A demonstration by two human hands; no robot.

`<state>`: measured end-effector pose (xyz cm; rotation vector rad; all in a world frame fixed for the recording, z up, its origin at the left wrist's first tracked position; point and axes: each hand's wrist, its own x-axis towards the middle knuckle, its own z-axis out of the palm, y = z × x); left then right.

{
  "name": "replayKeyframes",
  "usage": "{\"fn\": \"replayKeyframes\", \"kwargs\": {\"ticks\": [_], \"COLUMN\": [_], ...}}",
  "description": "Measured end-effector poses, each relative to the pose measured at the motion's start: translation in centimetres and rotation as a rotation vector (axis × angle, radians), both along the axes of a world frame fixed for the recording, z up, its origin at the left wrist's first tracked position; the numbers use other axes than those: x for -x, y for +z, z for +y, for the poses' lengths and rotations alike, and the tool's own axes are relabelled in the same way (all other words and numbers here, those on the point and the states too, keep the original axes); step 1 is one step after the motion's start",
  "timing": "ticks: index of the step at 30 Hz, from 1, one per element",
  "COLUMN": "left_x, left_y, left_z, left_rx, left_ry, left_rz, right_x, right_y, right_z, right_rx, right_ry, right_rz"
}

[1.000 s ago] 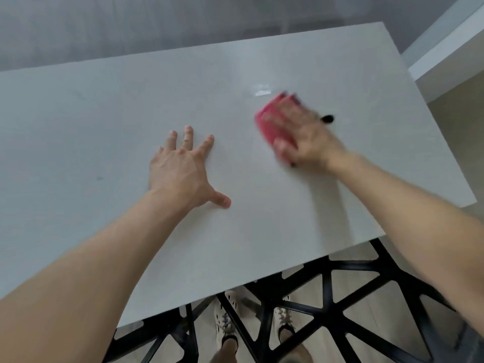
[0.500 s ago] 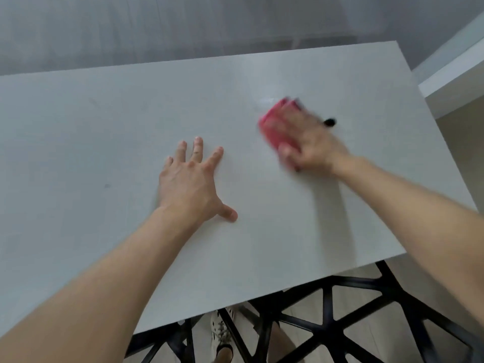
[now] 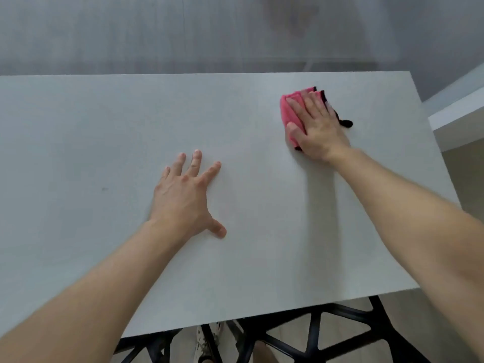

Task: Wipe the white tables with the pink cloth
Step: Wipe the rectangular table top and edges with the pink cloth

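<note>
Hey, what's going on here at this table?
A person is wiping a white table. The right hand presses a folded pink cloth flat against the far right part of the top. The left hand lies open on the table nearer the middle, fingers spread, holding nothing.

The person is showing a bare left forearm [image 3: 91,297] and a bare right forearm [image 3: 408,205], both uncovered as far back as the frame reaches. The left hand [image 3: 183,197] and right hand [image 3: 318,127] are likewise going bare. Lower down, one foot is wearing a pale shoe [image 3: 207,341] speckled with dark holes, and a bare leg [image 3: 264,353] is showing beside it.
</note>
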<state>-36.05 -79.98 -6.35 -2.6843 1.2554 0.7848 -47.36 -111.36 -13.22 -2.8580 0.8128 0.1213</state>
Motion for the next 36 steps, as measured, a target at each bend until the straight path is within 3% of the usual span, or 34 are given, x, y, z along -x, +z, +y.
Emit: {"fn": "replayKeyframes", "kwargs": {"ticks": [2, 3, 5, 8, 10, 12, 14, 16, 17, 21, 23, 25, 28, 31, 32, 36], "left_x": [-0.1, 0.0, 0.2, 0.1, -0.4, -1.1, -1.6, -2.2, -2.3, -2.3, -2.4, -2.2, -1.1, -1.0, -1.1, -1.2], "left_y": [-0.1, 0.0, 0.3, 1.1, 1.7, 2.3, 2.5, 2.3, 2.1, 1.5, 1.3, 1.1, 0.0, -0.8, -0.8, -0.9], "left_z": [-0.1, -0.2, -0.3, -0.6, -1.3, -2.3, -3.1, -3.8, -4.2, -6.7, -8.9, -10.9, -12.2, -12.1, -12.0, -11.9], "left_rx": [0.006, 0.0, -0.02, -0.034, -0.029, -0.006, 0.039, 0.071, 0.07, 0.04, 0.043, 0.021, -0.041, -0.03, -0.026, -0.022], "left_ry": [0.021, 0.019, 0.02, 0.024, 0.03, 0.046, 0.107, 0.169, 0.183, 0.156, 0.154, 0.138, 0.117, 0.131, 0.132, 0.121], "left_rz": [0.01, 0.019, 0.021, 0.026, 0.03, 0.009, -0.015, -0.037, -0.049, -0.082, -0.041, 0.014, 0.006, 0.002, -0.001, -0.03], "right_x": [-4.3, -5.6, -5.4, 0.6, 3.0, 2.3, -0.5, -5.3, -7.7, -10.0, -7.3, -2.8, 3.3, -0.8, -3.8, -12.8], "right_y": [-0.7, -0.8, -0.9, -0.4, -0.3, -0.6, -0.6, -1.0, -1.2, -0.6, -0.9, -1.4, -1.5, -1.4, -1.3, -0.1], "right_z": [0.2, 2.0, 7.4, 11.8, 7.7, 0.8, -4.0, -2.4, 0.0, 7.3, 3.8, -1.6, -7.8, -5.2, -3.2, 3.1], "right_rx": [-0.012, -0.015, -0.036, -0.044, -0.061, -0.049, -0.023, 0.029, 0.022, -0.109, -0.093, -0.053, 0.014, 0.029, 0.015, -0.126], "right_ry": [-0.287, -0.304, -0.057, 0.543, 0.633, 0.297, -0.215, -0.481, -0.425, 0.277, 0.327, 0.145, -0.361, -0.627, -0.558, 0.119], "right_rz": [-0.04, -0.057, -0.083, -0.052, -0.008, 0.002, -0.007, -0.053, -0.068, -0.052, -0.076, -0.099, -0.096, -0.092, -0.096, -0.04]}}
